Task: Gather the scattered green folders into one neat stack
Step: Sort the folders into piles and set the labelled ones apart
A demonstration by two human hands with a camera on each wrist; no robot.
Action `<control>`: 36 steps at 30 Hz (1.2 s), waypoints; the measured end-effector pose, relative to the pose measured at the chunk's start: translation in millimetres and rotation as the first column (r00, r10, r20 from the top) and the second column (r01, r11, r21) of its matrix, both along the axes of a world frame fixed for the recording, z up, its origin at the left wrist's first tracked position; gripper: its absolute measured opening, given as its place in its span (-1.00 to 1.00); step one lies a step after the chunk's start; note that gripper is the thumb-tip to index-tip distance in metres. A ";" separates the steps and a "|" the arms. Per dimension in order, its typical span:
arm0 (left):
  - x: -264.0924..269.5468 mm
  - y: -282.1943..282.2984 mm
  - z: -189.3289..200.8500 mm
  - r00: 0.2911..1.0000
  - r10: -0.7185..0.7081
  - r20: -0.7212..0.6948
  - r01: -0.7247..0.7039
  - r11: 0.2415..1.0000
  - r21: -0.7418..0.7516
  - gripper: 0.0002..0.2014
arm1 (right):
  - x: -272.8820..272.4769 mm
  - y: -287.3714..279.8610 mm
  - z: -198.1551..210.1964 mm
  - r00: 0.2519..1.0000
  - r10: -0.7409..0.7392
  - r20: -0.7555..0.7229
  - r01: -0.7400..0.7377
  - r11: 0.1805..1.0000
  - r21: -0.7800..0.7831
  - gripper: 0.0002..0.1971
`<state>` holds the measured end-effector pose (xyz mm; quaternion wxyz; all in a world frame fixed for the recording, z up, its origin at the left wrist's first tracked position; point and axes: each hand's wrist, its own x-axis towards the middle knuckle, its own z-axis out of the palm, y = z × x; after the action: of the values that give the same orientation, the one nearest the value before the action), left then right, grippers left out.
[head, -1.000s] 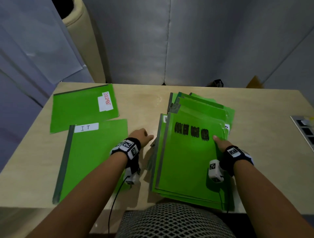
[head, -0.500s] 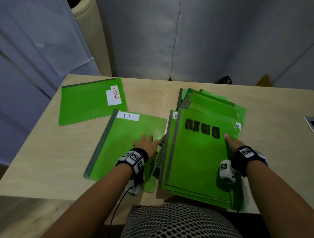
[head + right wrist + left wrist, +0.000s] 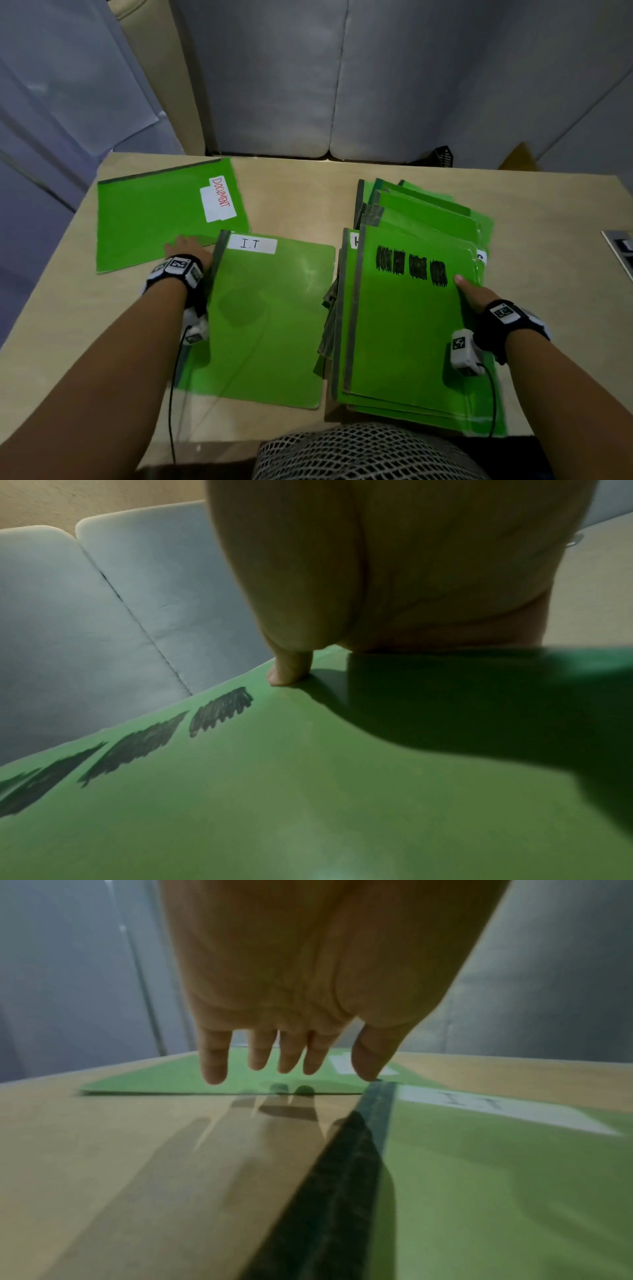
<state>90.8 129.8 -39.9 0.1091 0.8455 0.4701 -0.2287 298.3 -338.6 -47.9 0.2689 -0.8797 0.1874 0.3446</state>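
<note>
A green folder labelled DOCUMENT (image 3: 154,219) (image 3: 171,1077) lies at the table's far left. A second one labelled IT (image 3: 267,318) (image 3: 514,1191) lies flat in the middle, beside a fanned stack of several green folders (image 3: 411,308) on the right. My left hand (image 3: 186,248) (image 3: 287,1066) hovers with straight fingers over the DOCUMENT folder's near edge, just left of the IT folder's grey spine, holding nothing. My right hand (image 3: 471,293) (image 3: 294,666) grips the stack's right edge, thumb pressed on the top folder (image 3: 274,791) near its black scribbles. Its other fingers are hidden under the edge.
The beige table (image 3: 308,192) (image 3: 137,1150) has bare wood left of the IT folder and behind it. Grey padded panels (image 3: 342,85) stand past the far edge. A grey socket strip (image 3: 621,246) sits at the right edge. The stack overhangs the near edge.
The IT folder has slid right, close beside the stack. My left hand has left it and moved left and away to the DOCUMENT folder. The right hand kept its hold.
</note>
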 end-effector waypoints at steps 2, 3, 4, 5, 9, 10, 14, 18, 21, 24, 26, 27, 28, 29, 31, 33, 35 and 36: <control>-3.8 18.4 -14.8 0.998 -0.017 -0.065 0.014 0.999 -0.040 -0.41 | 0.6 0.1 -2.4 1.000 -0.002 -0.012 0.002 1.000 -0.014 -0.08; -5.6 24.7 -18.4 0.997 -0.012 -0.079 0.008 0.999 -0.051 -0.38 | 1.5 -0.2 -3.2 1.000 0.011 -0.016 -0.012 0.999 -0.030 -0.08; -5.7 31.8 -23.3 0.997 -0.015 -0.075 0.013 0.999 -0.036 -0.37 | 2.5 -0.3 -3.6 1.000 0.026 -0.015 -0.027 0.999 -0.043 -0.07; -4.1 37.1 -25.6 0.998 -0.027 -0.056 0.027 1.000 -0.010 -0.37 | 3.5 0.1 -4.2 0.999 0.037 -0.014 -0.037 0.998 -0.048 -0.06; 5.1 44.0 -18.5 0.995 -0.100 0.009 0.099 0.992 0.079 -0.53 | 5.3 -2.5 -9.4 0.999 0.040 -0.013 -0.041 0.997 -0.063 -0.02; 7.2 46.8 -17.1 0.990 -0.141 0.014 0.138 0.982 0.127 -0.58 | 5.4 -3.0 -10.1 0.999 0.045 -0.014 -0.045 0.996 -0.075 -0.01; 20.0 56.2 -12.6 0.975 -0.223 -0.005 0.220 0.957 0.191 -0.69 | 5.4 -2.2 -8.9 0.998 0.057 -0.018 -0.059 0.994 -0.096 -0.02; 30.1 49.4 -9.8 0.975 -0.222 -0.009 0.221 0.970 0.105 -0.69 | 6.7 -1.7 -8.9 0.998 0.068 -0.015 -0.069 0.991 -0.111 -0.06; 30.1 43.2 -10.2 0.964 -0.267 -0.013 0.267 0.959 0.092 -0.73 | 7.6 -1.8 -8.8 0.997 0.073 -0.013 -0.074 0.990 -0.116 -0.06; 27.8 36.0 -5.8 0.944 -0.324 -0.064 0.329 0.941 0.084 -0.78 | 7.8 -1.8 -8.7 0.997 0.081 -0.012 -0.082 0.989 -0.122 -0.10; 26.5 27.4 0.0 0.928 -0.359 -0.098 0.368 0.925 0.095 -0.80 | 8.0 -2.9 -10.7 0.997 0.077 -0.016 -0.078 0.990 -0.118 -0.10; 26.3 23.3 2.6 0.924 -0.368 -0.104 0.377 0.920 0.101 -0.81 | 7.9 -3.4 -11.4 0.997 0.076 -0.017 -0.078 0.990 -0.117 -0.10; 25.8 20.5 4.0 0.922 -0.373 -0.101 0.383 0.917 0.111 -0.82 | 7.7 -4.0 -12.3 0.997 0.074 -0.015 -0.075 0.991 -0.112 -0.10; 24.7 18.5 5.2 0.923 -0.372 -0.095 0.382 0.916 0.121 -0.82 | 6.9 -4.0 -12.3 0.998 0.062 -0.009 -0.063 0.993 -0.097 -0.11; 22.5 17.4 9.3 0.930 -0.361 -0.071 0.367 0.916 0.162 -0.81 | 7.9 -4.9 -13.4 0.999 0.045 0.001 -0.044 0.995 -0.088 -0.11; 22.5 16.5 18.3 0.929 -0.368 -0.045 0.367 0.899 0.238 -0.79 | 8.3 -4.1 -12.4 0.999 0.034 0.005 -0.033 0.997 -0.071 -0.12; 26.7 11.5 34.9 0.925 -0.381 -0.002 0.362 0.878 0.314 -0.78 | 8.6 -3.8 -11.0 1.000 0.012 0.008 -0.011 0.998 -0.065 -0.13; 30.5 8.3 45.4 0.921 -0.388 0.028 0.356 0.869 0.344 -0.77 | 9.4 -3.3 -11.0 1.000 0.000 0.008 0.000 0.998 -0.056 -0.13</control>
<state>121.3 138.1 5.6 -0.0586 0.9363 0.3242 -0.1217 307.6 -341.9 -58.9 0.2449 -0.8882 0.1959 0.3357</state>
